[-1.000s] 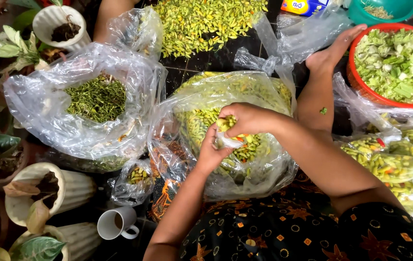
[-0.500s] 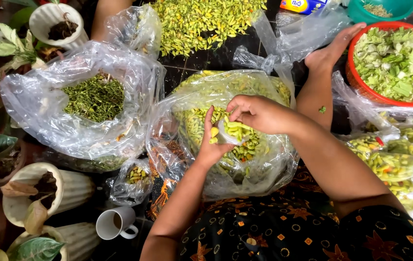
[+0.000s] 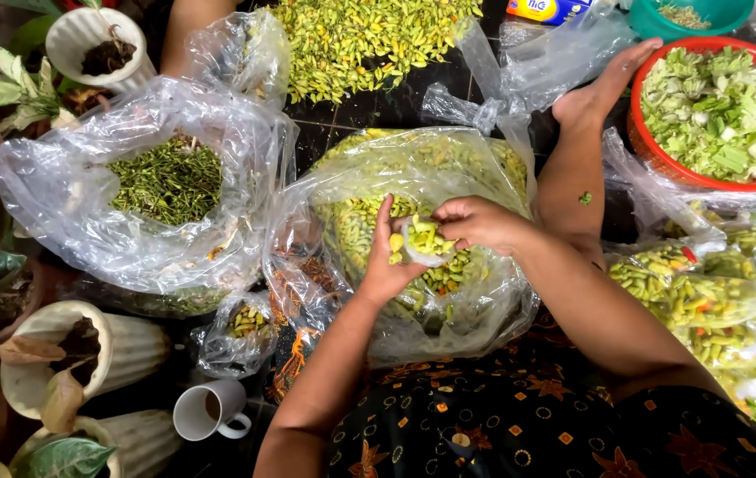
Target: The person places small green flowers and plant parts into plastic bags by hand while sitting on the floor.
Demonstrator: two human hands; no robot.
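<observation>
My left hand (image 3: 384,265) is cupped upward over a clear plastic bag (image 3: 475,310) full of small yellow-green chillies, holding a small clear bag of chillies (image 3: 422,239) in its palm. My right hand (image 3: 480,221) pinches the top edge of that small bag, fingers closed on it. Both hands hover inside the mouth of the big bag, which rests on my patterned lap.
A bag of green stems (image 3: 165,181) lies left. Loose chillies (image 3: 360,40) are heaped at the top. A red basin of chopped greens (image 3: 719,115) and bagged chillies (image 3: 705,292) sit right. My foot (image 3: 604,88) rests near the basin. White pots (image 3: 59,354) and a mug (image 3: 210,412) stand at left.
My right hand lifted off the left and slid right to the small bag's rim. The left palm has opened upward, showing the small bag of chillies.
</observation>
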